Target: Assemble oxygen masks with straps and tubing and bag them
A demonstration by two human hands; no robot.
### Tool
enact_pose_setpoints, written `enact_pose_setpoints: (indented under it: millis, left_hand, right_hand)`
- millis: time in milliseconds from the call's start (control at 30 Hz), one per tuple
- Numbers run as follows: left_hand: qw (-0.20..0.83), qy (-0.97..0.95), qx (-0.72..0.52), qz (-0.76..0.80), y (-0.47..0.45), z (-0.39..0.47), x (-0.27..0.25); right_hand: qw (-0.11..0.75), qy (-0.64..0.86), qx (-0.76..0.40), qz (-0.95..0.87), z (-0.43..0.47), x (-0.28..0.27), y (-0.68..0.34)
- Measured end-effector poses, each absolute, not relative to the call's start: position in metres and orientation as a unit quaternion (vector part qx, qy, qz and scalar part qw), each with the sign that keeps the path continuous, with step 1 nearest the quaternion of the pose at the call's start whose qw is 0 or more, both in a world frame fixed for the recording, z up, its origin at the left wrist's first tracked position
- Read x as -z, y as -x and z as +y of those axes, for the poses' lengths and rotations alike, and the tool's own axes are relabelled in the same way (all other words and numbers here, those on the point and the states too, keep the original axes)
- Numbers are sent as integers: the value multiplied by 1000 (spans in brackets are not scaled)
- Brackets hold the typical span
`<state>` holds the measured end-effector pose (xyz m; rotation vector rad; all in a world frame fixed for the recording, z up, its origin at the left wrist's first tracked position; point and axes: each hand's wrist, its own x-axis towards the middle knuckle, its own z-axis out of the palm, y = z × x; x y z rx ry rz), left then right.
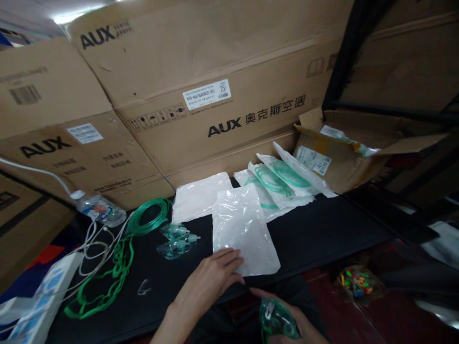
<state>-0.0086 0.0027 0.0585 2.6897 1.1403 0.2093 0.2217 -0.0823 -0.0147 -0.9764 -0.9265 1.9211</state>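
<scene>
My left hand (219,272) is at the near left corner of a white and clear plastic pouch (244,220) lying on the black table. Its fingers rest over the pouch and its thumb is by the lower edge, gripping it. My right hand (299,320) is low in the view, below the table edge, closed around a clear green oxygen mask (278,317). Two more green masks (177,241) lie on the table left of the pouch. Coiled green tubing (148,217) and a tangle of green elastic straps (118,272) are farther left.
Another white pouch (201,193) lies behind. Several pouches with green tubing (276,179) lean toward an open carton (322,162). Large AUX cartons (222,57) wall the back. At left are a bottle (102,210), cables and a power strip (53,296). Colourful small pieces (356,282) sit at lower right.
</scene>
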Motion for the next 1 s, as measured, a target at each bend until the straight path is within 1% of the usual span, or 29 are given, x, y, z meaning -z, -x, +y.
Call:
enact_pose_setpoints:
  millis: [133,233,367,467,600,733,867,1000]
  left_hand:
    - [100,-917,-48,383,11,4,-61]
    - [85,-907,-86,404,10,-2,-55]
    - [37,-878,-201,434,7,-16,-47]
    - [14,-857,-251,450,2,-28,-48]
    - [1,-845,-282,455,-9,-43,-46]
    - [4,-849,-302,433,-15,-52,-38]
    - [-1,-851,-316,419,-16,-56,-29]
    - [6,-828,-342,444,-20,-55,-21]
  right_hand:
    - [386,351,-763,-381,-80,41,-212]
    - [375,356,-767,-380,-76,49,-202]
    - [375,410,-763,-329,-77,36,-193]
    - [381,467,-752,-268,-80,21,-188]
    - [398,483,-752,-210,-81,4,-183]
    - [380,492,-759,-195,-76,-6,-183]
    - [376,496,-760,-184,-73,-7,-185]
    - [377,480,-778,-148,-71,-2,-186]
